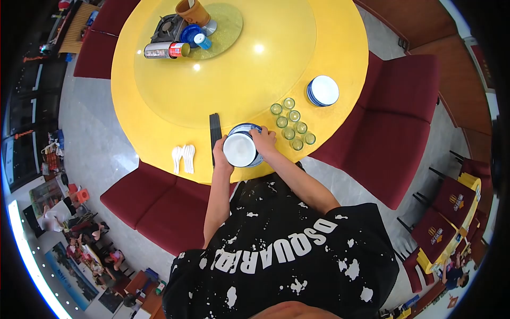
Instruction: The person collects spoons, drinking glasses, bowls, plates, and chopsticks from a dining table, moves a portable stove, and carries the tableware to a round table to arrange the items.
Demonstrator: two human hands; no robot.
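Observation:
Near the table's front edge, my left hand (222,155) closes on the left rim of a white bowl (239,150). My right hand (263,142) grips the bowl's upper right side, its fingers curled at the rim. Under and behind the bowl, blue-and-white dishes (245,127) show in part; how many are stacked there I cannot tell. A bundle of dark chopsticks (215,133) lies just left of my left hand. Farther left are two groups of white spoons (187,158). To the right of my right hand stand several small clear glasses (288,133) in two rows.
A stack of blue-and-white bowls (323,91) sits toward the right edge of the yellow table (340,42). On the glass turntable (228,37) are a portable stove (169,26), a brown container (192,11) and cans (166,50). Dark red chairs (372,138) surround the table.

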